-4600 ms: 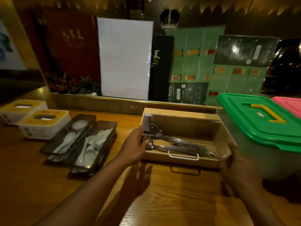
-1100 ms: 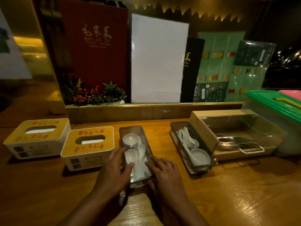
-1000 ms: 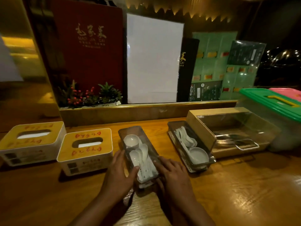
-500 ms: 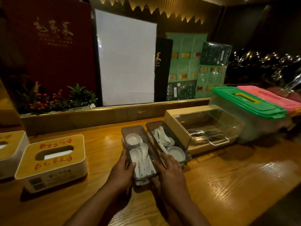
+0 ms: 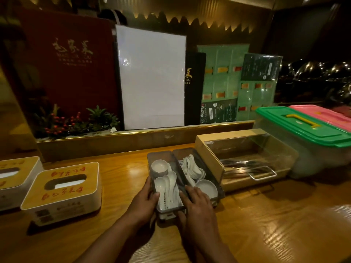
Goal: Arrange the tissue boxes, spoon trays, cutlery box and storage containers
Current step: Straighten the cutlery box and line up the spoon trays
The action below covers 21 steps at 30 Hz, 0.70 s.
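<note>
Two grey spoon trays with white spoons and small dishes lie side by side on the wooden counter. My left hand (image 5: 144, 201) and my right hand (image 5: 196, 204) grip the near end of the left spoon tray (image 5: 160, 155), one on each side. The right spoon tray (image 5: 208, 172) touches it and rests against the wooden cutlery box (image 5: 209, 158) with its clear lid. Two yellow-topped tissue boxes sit at the left: the nearer tissue box (image 5: 64, 190) and one cut off by the frame's edge (image 5: 13, 179). A green-lidded storage container (image 5: 307, 130) and a pink-lidded one (image 5: 322, 113) stand at the right.
Menus and a white board (image 5: 152, 76) lean behind a low wooden ledge (image 5: 133, 137). A small plant with red berries (image 5: 76, 120) sits on the ledge at the left. Bare counter (image 5: 275, 224) stretches in front and to the right.
Both hands have slid the left spoon tray rightwards until it lies against the other tray. Earlier the hands were on the cutlery box; the tissue boxes stayed put.
</note>
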{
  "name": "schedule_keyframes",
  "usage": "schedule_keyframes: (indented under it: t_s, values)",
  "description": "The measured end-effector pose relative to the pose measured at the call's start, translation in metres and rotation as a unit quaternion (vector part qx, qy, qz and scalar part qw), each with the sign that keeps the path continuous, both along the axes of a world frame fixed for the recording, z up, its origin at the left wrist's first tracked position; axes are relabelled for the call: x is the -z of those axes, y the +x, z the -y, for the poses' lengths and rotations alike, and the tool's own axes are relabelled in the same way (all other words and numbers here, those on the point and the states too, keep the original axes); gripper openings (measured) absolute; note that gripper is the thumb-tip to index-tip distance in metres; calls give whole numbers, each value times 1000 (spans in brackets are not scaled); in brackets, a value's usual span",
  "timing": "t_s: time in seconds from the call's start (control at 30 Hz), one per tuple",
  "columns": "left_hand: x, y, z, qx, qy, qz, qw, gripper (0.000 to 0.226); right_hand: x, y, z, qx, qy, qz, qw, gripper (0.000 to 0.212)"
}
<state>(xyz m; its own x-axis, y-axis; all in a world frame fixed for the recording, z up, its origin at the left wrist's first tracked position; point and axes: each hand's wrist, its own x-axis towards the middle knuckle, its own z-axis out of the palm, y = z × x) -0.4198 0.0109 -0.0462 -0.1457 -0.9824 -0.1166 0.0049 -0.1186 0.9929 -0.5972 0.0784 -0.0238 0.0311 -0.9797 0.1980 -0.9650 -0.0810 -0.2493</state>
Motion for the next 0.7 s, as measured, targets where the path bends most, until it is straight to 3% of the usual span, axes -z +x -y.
schedule_keyframes:
  t_s: [0.63, 0.7]
  values:
    - [-14, -17, -9, -55, 36, -45, 997, 66, 3, -13, 4, -29, -11, 42, 999, 69]
    - [-18, -17, -12, -63, 26, -20, 997, 66, 0, -15, 4, -40, 6, 38, 998, 75]
